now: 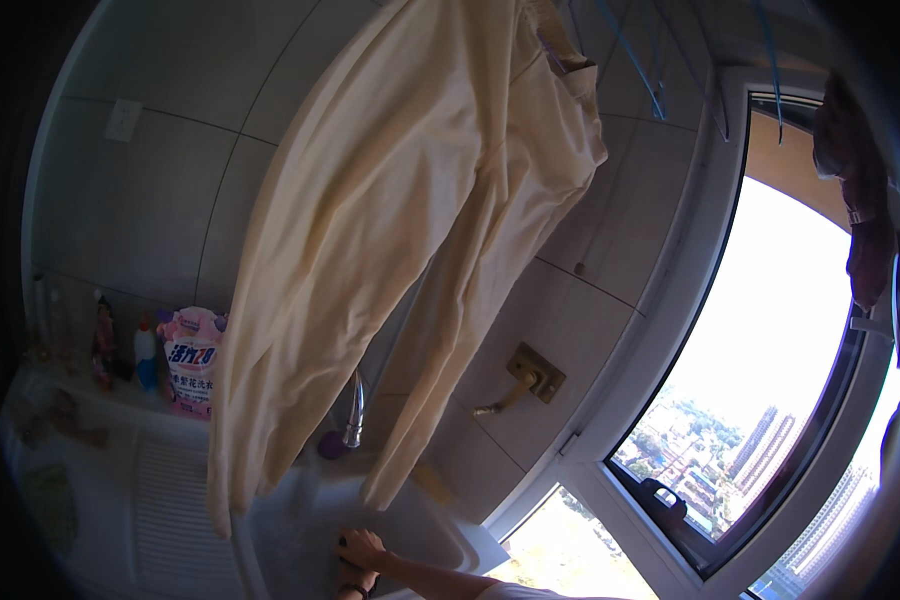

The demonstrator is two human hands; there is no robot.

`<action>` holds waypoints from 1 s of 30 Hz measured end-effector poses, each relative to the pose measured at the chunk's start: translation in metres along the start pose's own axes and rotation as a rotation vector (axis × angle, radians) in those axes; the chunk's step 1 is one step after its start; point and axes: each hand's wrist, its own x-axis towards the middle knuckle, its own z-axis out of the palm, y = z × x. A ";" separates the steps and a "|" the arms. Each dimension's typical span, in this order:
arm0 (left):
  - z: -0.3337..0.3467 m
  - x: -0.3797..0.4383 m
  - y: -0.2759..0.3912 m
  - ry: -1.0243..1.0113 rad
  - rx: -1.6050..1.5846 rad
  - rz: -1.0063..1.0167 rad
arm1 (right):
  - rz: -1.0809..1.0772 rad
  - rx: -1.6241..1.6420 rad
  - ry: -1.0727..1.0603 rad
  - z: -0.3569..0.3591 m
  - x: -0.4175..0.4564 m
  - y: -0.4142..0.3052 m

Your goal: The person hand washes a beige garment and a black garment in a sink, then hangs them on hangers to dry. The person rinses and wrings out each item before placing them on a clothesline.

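Low in the view, my right hand [363, 549] and my left hand [355, 576] are close together over the white sink basin [289, 551]. The left wrist bears a dark band. A small dark patch shows by the right hand's fingers; whether it is a held thing I cannot tell. Cream trousers [390, 247] hang above and in front of the hands, their legs reaching down towards the basin. Behind them, a chrome faucet [355, 412] is partly hidden. A ribbed washboard surface [172, 517] lies left of the basin.
A pink laundry detergent pouch [186, 360] and a red-capped bottle [145, 352] stand on the left ledge. A brass wall tap [536, 373] juts out beside a window [750, 315]. Blue hangers [637, 56] and a dark garment [862, 195] hang at upper right.
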 end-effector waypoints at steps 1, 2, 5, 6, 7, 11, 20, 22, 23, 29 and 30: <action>-0.001 0.000 -0.001 0.006 0.001 0.001 | -0.007 -0.006 0.008 0.006 0.004 0.004; -0.001 0.000 -0.002 0.013 0.002 -0.001 | -0.015 -0.012 0.016 0.012 0.006 0.008; -0.001 -0.001 -0.006 0.041 -0.007 -0.008 | 0.035 -0.007 -0.021 0.010 0.006 0.001; -0.003 0.001 -0.009 0.068 -0.006 0.002 | -0.006 0.052 0.011 0.006 0.007 -0.001; -0.001 0.002 -0.009 0.107 -0.004 0.021 | -0.045 0.110 0.043 0.001 0.004 0.000; 0.010 0.004 0.009 0.051 -0.245 -0.124 | -0.221 0.146 0.143 -0.057 -0.022 0.008; -0.047 -0.028 -0.002 -0.082 -0.592 -0.364 | -0.639 0.233 1.557 -0.565 -0.090 -0.073; -0.038 -0.024 0.002 -0.030 -0.529 -0.402 | -0.607 -0.140 1.814 -0.652 -0.103 -0.079; -0.033 -0.023 0.002 -0.005 -0.494 -0.425 | -0.515 -0.524 1.912 -0.701 -0.099 -0.064; -0.065 -0.015 0.011 -0.034 -0.633 -0.293 | -0.355 0.025 1.715 -0.811 -0.080 -0.106; -0.064 -0.013 0.007 -0.010 -0.634 -0.289 | -0.411 0.034 1.692 -0.820 -0.078 -0.109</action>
